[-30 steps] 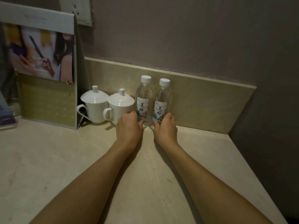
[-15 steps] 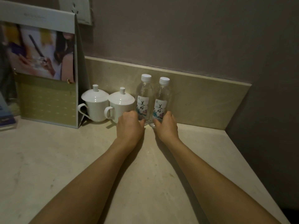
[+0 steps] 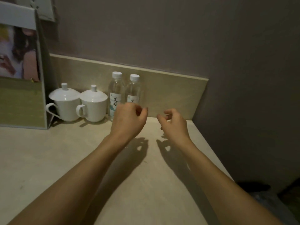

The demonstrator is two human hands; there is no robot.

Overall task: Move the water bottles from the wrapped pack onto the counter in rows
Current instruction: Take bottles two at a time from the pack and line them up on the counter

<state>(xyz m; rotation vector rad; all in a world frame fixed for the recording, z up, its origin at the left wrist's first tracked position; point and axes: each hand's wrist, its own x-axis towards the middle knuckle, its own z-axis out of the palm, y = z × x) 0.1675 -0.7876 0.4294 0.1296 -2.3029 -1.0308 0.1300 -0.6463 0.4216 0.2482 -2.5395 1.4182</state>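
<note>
Two clear water bottles with white caps stand upright side by side against the stone backsplash, the left bottle (image 3: 115, 91) and the right bottle (image 3: 134, 91). My left hand (image 3: 128, 119) hovers in front of them, fingers loosely curled, holding nothing and hiding their bases. My right hand (image 3: 174, 123) hangs to the right of the bottles above the beige counter (image 3: 48, 159), fingers apart and empty. The wrapped pack is not in view.
Two white lidded cups (image 3: 66, 103) (image 3: 93, 105) stand left of the bottles. A tall folded display card (image 3: 21, 70) stands at the far left. The counter ends at a wall on the right (image 3: 243, 111). Dark floor shows at the lower right.
Both hands have let go of the bottles and drawn back toward me and rightward. The bottles stay standing by the backsplash. The camera has shifted right.
</note>
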